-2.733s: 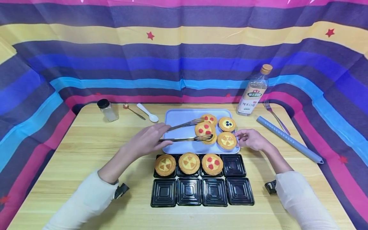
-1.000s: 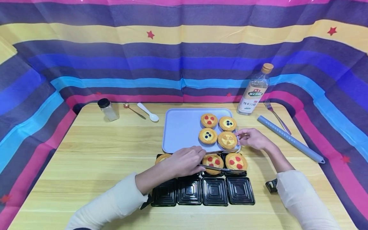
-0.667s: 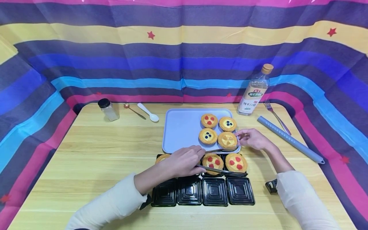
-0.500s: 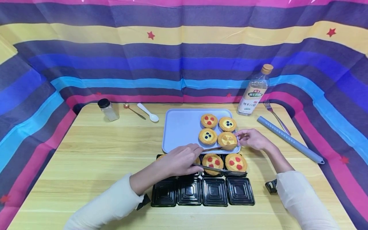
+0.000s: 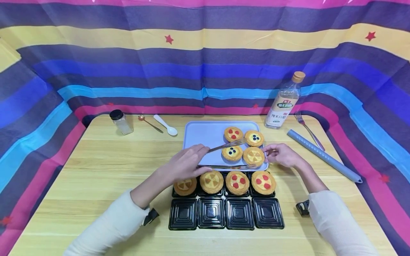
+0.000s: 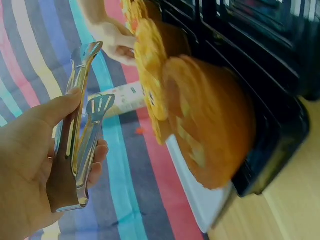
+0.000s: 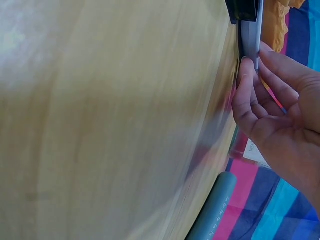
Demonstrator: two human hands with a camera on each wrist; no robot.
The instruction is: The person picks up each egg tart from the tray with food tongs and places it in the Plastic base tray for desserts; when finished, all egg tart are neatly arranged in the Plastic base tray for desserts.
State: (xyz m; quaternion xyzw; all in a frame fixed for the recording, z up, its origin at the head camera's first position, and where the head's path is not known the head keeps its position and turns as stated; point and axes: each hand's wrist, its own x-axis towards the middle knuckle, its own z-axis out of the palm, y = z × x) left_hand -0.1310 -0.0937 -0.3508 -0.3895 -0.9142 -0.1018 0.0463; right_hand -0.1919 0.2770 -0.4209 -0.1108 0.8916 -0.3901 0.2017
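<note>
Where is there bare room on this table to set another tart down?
The left half of the blue tray is bare, as are the four front black cups. Crowded: the tray's right side, around the tongs and four tarts.

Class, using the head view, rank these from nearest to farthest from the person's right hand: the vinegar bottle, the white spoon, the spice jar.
1. Vinegar bottle: behind the right hand, at the table's far right edge.
2. White spoon: far side of the table, left of the tray.
3. Spice jar: far left corner, beyond the spoon.
</note>
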